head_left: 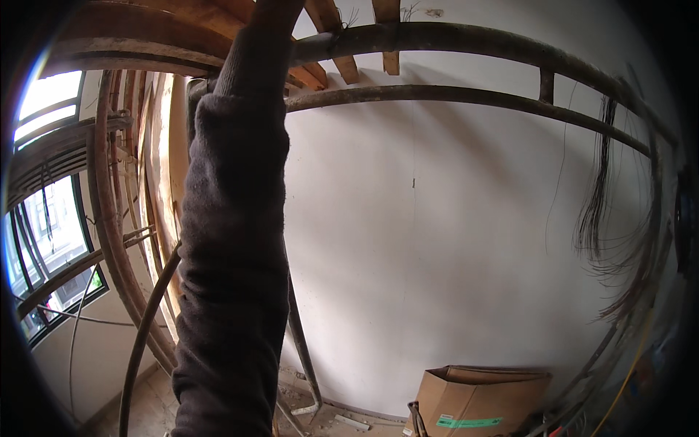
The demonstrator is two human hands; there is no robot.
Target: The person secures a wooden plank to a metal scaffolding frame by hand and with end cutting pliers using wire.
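My left arm, in a dark sleeve [233, 218], rises from the lower edge to the top of the view. Above its ribbed cuff only the shadowed base of my left hand [279, 13] shows; the picture's edge cuts off the fingers, so a grip cannot be made out. The hand is nearest to wooden beams [145, 36] overhead and the upper tube [451, 36] of a metal scaffold frame. A lower tube [408, 92] runs beneath it, partly behind the sleeve. My right hand is out of view.
A bundle of thin dark wires [601, 182] hangs from the frame at right. Below, a cardboard box [466, 397] stands by the white wall [437, 255]. Upright and slanting poles [109, 197] crowd the left side before a window [54, 240]. Debris [353, 422] lies on the floor.
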